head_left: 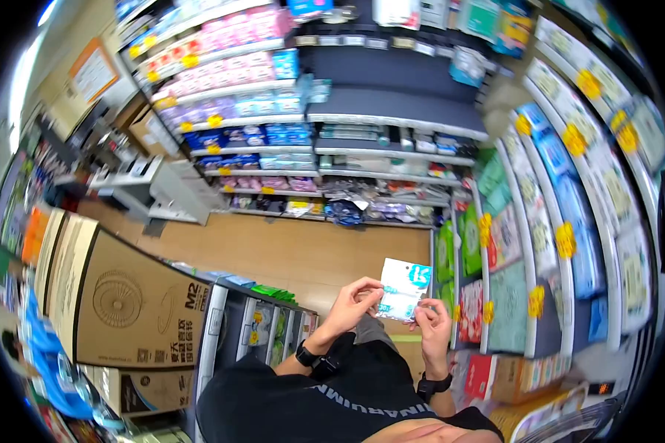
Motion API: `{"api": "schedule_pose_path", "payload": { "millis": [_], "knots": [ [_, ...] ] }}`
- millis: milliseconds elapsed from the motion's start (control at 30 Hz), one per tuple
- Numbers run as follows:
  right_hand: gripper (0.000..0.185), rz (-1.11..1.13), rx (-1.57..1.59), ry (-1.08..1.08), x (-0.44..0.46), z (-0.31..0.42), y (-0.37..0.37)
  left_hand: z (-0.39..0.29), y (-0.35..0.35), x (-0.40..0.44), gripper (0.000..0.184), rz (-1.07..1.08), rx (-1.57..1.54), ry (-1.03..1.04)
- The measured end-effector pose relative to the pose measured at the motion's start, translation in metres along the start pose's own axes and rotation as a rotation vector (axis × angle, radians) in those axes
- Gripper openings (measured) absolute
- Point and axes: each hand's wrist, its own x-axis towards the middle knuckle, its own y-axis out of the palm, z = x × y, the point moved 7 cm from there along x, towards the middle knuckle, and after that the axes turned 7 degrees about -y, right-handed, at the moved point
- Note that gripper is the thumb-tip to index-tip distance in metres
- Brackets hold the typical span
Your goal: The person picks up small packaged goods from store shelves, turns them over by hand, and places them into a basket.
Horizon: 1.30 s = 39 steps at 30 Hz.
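Between my two hands is a small flat retail packet (405,284), white with teal print and a clear lower part. Its contents are too small to make out. My left hand (356,303) pinches the packet's left edge between thumb and fingers. On the other side, my right hand (432,325) grips the lower right corner. The packet is held up in front of my body, over the aisle floor. Both wrists carry dark bands.
Stocked shelves (273,122) stand ahead, and a tall rack (561,214) with yellow price tags rises close on my right. A large fan carton (137,295) sits on my left above a low shelf (266,325). Tan floor (288,247) lies ahead.
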Motion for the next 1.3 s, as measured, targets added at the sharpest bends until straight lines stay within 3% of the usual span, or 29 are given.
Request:
{"api": "schedule_pose_path", "payload": {
  "millis": [67,300,600,800,1300],
  "knots": [
    [0.019,-0.041,-0.014,0.009,-0.020,0.004,0.004,0.006,-0.001,-0.008,0.025,0.022,-0.032,-0.033],
    [0.017,-0.363,-0.013,-0.092,-0.126,0.013,-0.077,0.039,0.099,-0.030,0.026,0.287,0.094,-0.149],
    [0.021,-0.807,0.004,-0.265,-0.233,0.059,-0.141,0.065,0.229,-0.057,0.036,0.745,0.230,-0.311],
    [0.026,-0.993,0.003,-0.451,-0.289,0.068,-0.191,0.086,0.309,-0.076,0.047,0.951,0.291,-0.251],
    [0.029,-1.279,-0.067,-0.605,-0.397,0.140,-0.359,0.142,0.520,-0.116,0.041,1.226,0.427,-0.184]
  ]
}}
